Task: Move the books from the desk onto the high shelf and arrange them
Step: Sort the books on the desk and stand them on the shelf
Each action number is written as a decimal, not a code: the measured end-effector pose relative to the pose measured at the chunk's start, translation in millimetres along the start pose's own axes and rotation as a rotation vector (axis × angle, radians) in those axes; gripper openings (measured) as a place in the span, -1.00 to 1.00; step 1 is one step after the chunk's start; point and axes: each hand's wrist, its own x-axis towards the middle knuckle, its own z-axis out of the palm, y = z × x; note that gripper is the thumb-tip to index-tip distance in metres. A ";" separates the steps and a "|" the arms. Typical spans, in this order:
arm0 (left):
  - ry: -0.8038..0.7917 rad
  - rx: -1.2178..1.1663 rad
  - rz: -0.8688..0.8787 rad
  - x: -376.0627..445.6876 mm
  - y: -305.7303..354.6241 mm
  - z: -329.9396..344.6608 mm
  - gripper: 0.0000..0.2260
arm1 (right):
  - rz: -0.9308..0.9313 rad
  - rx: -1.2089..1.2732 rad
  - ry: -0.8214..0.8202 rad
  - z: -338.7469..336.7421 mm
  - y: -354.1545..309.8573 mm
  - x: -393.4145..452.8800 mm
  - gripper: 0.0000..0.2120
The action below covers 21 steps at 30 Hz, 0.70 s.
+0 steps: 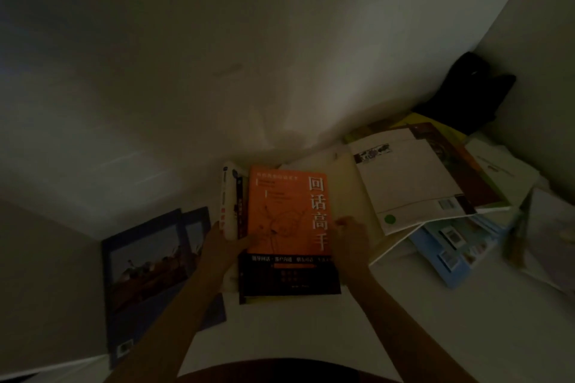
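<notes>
Head view, dim light. At 6 o'clock of centre both forearms reach up to a small bundle of books standing against the white wall. The left hand wraps round the bundle's left edge, its thumb on the orange book, which faces the camera with large white characters down its right side and a dark band at its foot. Pressed to its left are a dark-spined book and a white-spined book. The right hand sits against the orange cover's right edge, fingers curled on it; how firmly it holds I cannot tell.

At 8 o'clock a blue photo-cover book leans on the wall. At 3 o'clock a white-covered book tops a loose, slanting heap, with a light-blue booklet below it. A black bag fills the corner at 2 o'clock.

The risk, as I judge it: the three volumes are clamped only from the sides, so the middle one may slip down, and the bundle may topple once it is released, since nothing braces it. A right elbow swinging outward could also knock the slanting heap.
</notes>
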 end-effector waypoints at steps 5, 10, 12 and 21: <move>-0.087 -0.171 -0.133 6.4 -4.9 -16.2 -0.40 | 0.114 -0.109 0.052 4.9 11.1 8.5 -0.46; -0.224 -0.489 -0.191 -9.6 -17.5 -21.9 -0.37 | 0.012 0.092 -0.124 34.7 10.8 -6.4 -0.15; -0.287 -0.519 -0.193 -16.4 -22.4 -20.9 -0.17 | 0.054 0.406 -0.218 30.3 9.0 -10.2 -0.39; -0.318 -0.729 -0.338 -68.3 -47.7 -19.5 -0.23 | 0.226 0.650 -0.682 16.6 32.0 -23.6 0.02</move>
